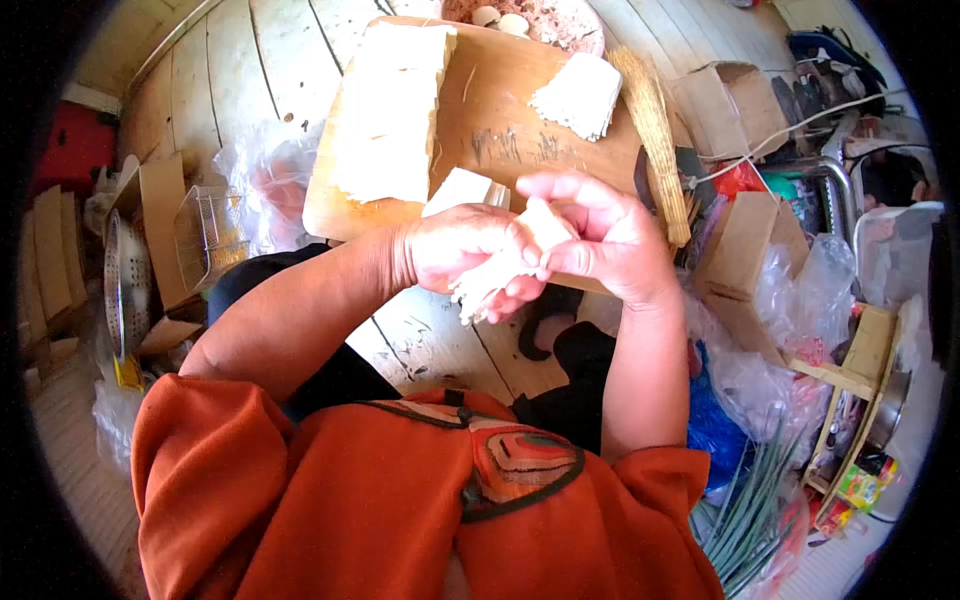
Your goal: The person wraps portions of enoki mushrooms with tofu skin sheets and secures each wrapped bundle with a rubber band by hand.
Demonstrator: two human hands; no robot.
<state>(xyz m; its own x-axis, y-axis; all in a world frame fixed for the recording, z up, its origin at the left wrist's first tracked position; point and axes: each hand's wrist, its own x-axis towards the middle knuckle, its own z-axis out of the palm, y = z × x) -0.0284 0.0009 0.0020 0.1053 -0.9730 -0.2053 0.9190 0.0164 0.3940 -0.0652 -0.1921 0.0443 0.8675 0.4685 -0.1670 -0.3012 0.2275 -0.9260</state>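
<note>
A pale, frilly-edged bundle of thin sheets (545, 226) is held between my two hands in front of the board's near edge. My left hand (465, 247) is wrapped round its lower part, thumb on top. My right hand (610, 235) pinches its right side between thumb and fingers. Just behind my left hand, a small white stack (466, 188) lies on the wooden board (500, 110). A long pile of pale sheets (393, 110) covers the board's left part. Another white stack with ragged edges (580, 95) lies at the board's right.
A bowl (570, 22) with eggshells stands behind the board. A straw whisk broom (655, 145) lies along its right edge. Cardboard boxes (730, 105), plastic bags and green stalks (750, 520) are at the right. At the left are a wire basket (210, 235) and a metal colander (127, 285).
</note>
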